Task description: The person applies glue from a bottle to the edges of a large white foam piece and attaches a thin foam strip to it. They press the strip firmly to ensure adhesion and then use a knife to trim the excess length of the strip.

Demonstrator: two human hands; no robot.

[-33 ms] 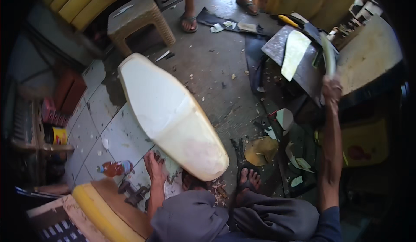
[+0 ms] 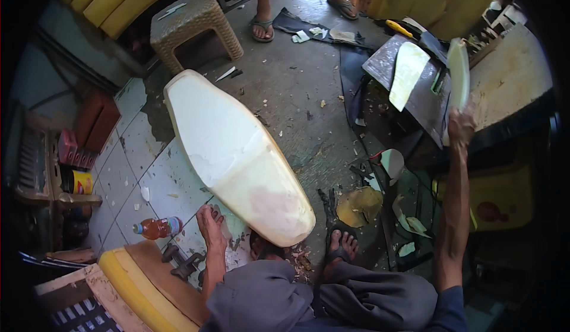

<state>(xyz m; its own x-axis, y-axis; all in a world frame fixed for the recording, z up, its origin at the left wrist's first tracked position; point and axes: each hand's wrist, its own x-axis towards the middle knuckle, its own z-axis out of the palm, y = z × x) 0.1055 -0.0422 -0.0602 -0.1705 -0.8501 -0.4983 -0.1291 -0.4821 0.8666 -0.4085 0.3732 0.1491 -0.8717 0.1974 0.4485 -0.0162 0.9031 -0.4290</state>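
Observation:
My right hand [image 2: 462, 127] reaches out at the far right, its fingers closed round the lower end of a pale, slightly curved foam strip [image 2: 459, 73]. The strip points away from me beside a dark low table. My left hand [image 2: 212, 224] hangs by my left knee, fingers loosely bent and slightly apart, with nothing visible in them. Just right of it, a long cream-white motorcycle seat foam [image 2: 237, 160] lies slantwise, its near end by my feet. A flat pale-green foam piece [image 2: 408, 75] lies on the low table [image 2: 385, 59].
A woven-pattern stool [image 2: 190, 26] stands at the far left. A bottle of reddish-brown liquid [image 2: 157, 228] lies on the tiles near my left hand. Another person's sandalled feet [image 2: 262, 30] are at the back. Scraps and a brown foam piece [image 2: 359, 207] litter the floor.
My right hand and the foam strip have shifted slightly to the right, and the strip now shows more of its broad face. The seat foam and my left hand have hardly moved.

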